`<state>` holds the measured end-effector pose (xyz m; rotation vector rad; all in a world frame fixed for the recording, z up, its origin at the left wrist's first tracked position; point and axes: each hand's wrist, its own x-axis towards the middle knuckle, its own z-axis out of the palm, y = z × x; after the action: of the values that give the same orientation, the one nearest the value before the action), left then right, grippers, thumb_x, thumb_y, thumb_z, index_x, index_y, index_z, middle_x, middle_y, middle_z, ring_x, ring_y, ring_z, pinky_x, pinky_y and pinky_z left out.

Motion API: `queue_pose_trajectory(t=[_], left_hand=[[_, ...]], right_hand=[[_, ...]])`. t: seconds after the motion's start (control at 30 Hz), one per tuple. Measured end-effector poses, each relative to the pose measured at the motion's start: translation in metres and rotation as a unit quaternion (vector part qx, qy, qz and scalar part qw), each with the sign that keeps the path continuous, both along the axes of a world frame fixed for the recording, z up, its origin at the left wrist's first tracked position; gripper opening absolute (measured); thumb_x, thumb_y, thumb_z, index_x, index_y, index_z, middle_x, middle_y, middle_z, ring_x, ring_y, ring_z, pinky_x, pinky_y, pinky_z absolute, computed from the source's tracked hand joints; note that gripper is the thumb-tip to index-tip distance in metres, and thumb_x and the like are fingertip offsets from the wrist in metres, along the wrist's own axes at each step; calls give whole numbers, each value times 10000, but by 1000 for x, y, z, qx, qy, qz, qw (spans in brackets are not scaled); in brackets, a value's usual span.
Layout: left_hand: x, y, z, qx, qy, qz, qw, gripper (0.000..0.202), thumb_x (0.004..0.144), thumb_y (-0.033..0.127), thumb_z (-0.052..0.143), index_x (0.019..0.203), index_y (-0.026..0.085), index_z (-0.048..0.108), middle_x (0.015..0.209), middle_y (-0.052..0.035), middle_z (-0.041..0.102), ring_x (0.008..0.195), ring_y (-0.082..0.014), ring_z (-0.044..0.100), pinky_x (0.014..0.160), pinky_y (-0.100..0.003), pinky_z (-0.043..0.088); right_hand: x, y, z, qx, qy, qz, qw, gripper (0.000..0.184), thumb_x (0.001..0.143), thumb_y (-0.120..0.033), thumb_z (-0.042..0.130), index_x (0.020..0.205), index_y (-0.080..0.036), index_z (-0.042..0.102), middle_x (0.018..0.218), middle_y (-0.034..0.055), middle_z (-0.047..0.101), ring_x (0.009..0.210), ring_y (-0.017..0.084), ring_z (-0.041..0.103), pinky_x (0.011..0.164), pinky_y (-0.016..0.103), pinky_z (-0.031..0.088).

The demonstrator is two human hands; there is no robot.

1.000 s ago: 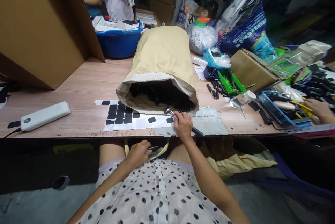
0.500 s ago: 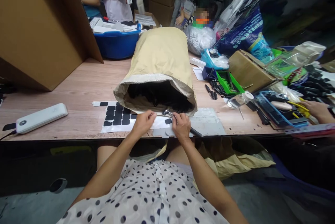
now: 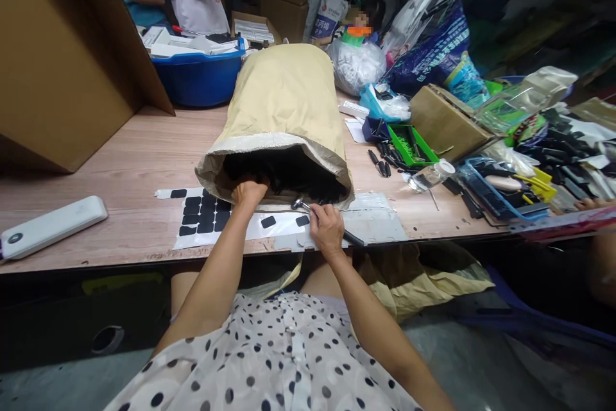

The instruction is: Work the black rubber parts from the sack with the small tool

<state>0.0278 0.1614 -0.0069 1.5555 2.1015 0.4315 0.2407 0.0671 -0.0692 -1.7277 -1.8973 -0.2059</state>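
Note:
My left hand [image 3: 250,192] reaches into the mouth of a tan sack [image 3: 283,90] lying on the table; its fingers are hidden among dark contents. My right hand [image 3: 328,229] is closed around a small hammer [image 3: 353,238], whose metal head points left in front of the sack's rim and whose black handle comes out to the right. Under the left forearm lies a white sheet with rows of black rounded stickers [image 3: 206,213]. Two more black pieces [image 3: 268,222] sit on the white strip between my hands. A grey plate [image 3: 375,218] lies beside the right hand.
At left are a white device [image 3: 55,225] and a large cardboard box [image 3: 52,58]. Behind stands a blue basin [image 3: 202,81] of white boxes, with two people near it. To the right are a green tray [image 3: 411,145], a clear bottle [image 3: 430,175] and a blue basket [image 3: 500,196] of tools.
My left hand has moved from the white sheet up into the sack. A black piece now shows on the strip where that hand was. The right hand keeps the hammer in nearly the same place.

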Motion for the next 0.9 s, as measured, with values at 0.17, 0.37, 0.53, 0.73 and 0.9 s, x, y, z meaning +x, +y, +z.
queue_pose_trajectory(t=[0.17, 0.37, 0.53, 0.73, 0.9], left_hand=[[3, -56, 10, 39, 6, -78, 996, 182, 790, 368, 639, 895, 225, 680, 848, -58, 712, 853, -276, 665, 706, -337, 469], [10, -90, -23, 148, -52, -267, 951, 67, 806, 254, 648, 865, 228, 667, 871, -28, 656, 877, -214, 610, 795, -320, 467], [6, -87, -40, 171, -75, -275, 943, 145, 785, 247, 711, 928, 225, 700, 875, -33, 640, 898, -228, 601, 831, -350, 470], [5, -85, -43, 167, -108, -265, 944, 105, 760, 195, 720, 859, 226, 705, 838, -17, 641, 857, -208, 597, 829, -344, 482], [8, -85, -46, 170, -109, -258, 945, 81, 784, 220, 724, 866, 221, 723, 841, -23, 648, 855, -206, 599, 820, -335, 476]], right_hand=[[0, 0, 1, 2, 0, -2, 1000, 229, 946, -229, 519, 1058, -240, 718, 890, 55, 587, 847, 206, 474, 737, 316, 336], [0, 0, 0, -2, 0, -5, 1000, 236, 951, -233, 511, 1070, -244, 715, 897, 57, 591, 854, 209, 478, 742, 319, 341], [4, 2, -1, -15, 4, -1, 1000, 243, 953, -230, 518, 1084, -251, 721, 888, 59, 594, 852, 208, 492, 731, 314, 359], [4, -11, 16, 3, 97, 22, 995, 307, 988, -255, 453, 1164, -254, 704, 892, 60, 626, 855, 204, 554, 797, 323, 454], [-5, -40, 32, -27, 179, 78, 980, 338, 1015, -293, 403, 1203, -243, 680, 991, 66, 678, 933, 190, 628, 831, 310, 510]])
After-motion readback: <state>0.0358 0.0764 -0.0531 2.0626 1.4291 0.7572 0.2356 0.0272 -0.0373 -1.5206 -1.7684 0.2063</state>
